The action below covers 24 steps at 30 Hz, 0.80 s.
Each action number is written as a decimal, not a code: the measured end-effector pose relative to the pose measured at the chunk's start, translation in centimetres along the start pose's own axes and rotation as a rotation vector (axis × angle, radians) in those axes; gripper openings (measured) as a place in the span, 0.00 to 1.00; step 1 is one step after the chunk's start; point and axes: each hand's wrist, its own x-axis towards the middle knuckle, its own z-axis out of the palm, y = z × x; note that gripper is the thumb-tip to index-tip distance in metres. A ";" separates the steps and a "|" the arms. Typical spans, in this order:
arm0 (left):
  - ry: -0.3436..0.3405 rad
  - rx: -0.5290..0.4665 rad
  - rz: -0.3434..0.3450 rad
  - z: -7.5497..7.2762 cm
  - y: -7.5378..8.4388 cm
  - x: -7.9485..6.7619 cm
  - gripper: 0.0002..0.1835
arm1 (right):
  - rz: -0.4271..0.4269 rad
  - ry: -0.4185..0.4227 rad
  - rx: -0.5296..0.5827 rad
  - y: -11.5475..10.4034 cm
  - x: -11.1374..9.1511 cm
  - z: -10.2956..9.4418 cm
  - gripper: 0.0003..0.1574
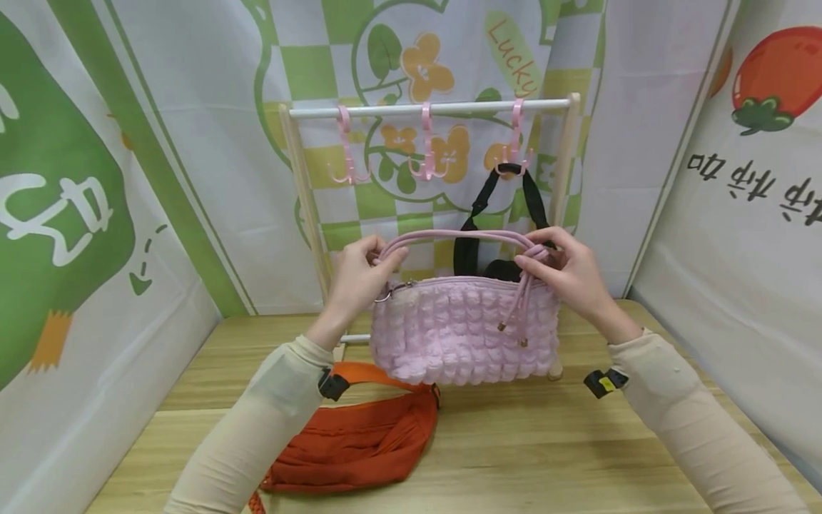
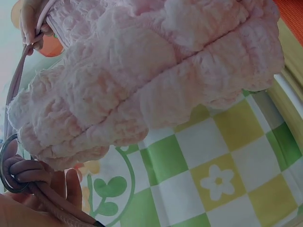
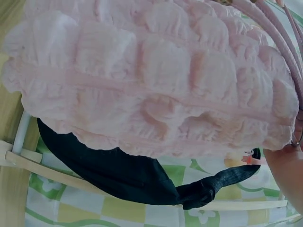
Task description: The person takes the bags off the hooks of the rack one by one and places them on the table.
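Note:
A pink puffy handbag (image 1: 462,332) hangs upright from its cord handle (image 1: 462,234), held up in front of the rack. My left hand (image 1: 362,275) pinches the handle's left end near a metal ring, which shows large in the left wrist view beside the knotted cord (image 2: 29,171). With thumb and fingers, my right hand (image 1: 568,268) grips the right end, where the cord is knotted and two tails with gold tips dangle. The bag's quilted side (image 3: 161,71) fills most of the right wrist view.
Behind stands a rack with a white rail (image 1: 462,107) and three pink hooks (image 1: 427,143). A black bag (image 3: 109,165) hangs by its strap (image 1: 488,196) from the right hook. On the wooden table (image 1: 514,450), an orange-red bag (image 1: 359,442) lies near my left forearm.

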 end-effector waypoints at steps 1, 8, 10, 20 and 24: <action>-0.009 -0.016 -0.006 0.0 0.0 0.0 0.18 | 0.006 -0.011 0.000 0.2 0.0 -0.1 0.19; -0.027 -0.078 -0.039 0.0 0.1 -0.2 0.18 | 0.050 -0.098 0.073 0.5 -0.2 -0.7 0.19; -0.024 -0.068 -0.043 0.0 -0.1 -0.2 0.18 | 0.061 -0.116 0.103 0.5 -0.3 -0.8 0.19; -0.009 -0.012 -0.063 -0.1 -0.5 -0.3 0.17 | 0.076 -0.101 0.111 1.2 -0.6 -0.9 0.17; -0.013 -0.002 -0.066 -0.2 -0.5 -0.4 0.16 | 0.069 -0.095 0.112 1.4 -0.7 -0.9 0.16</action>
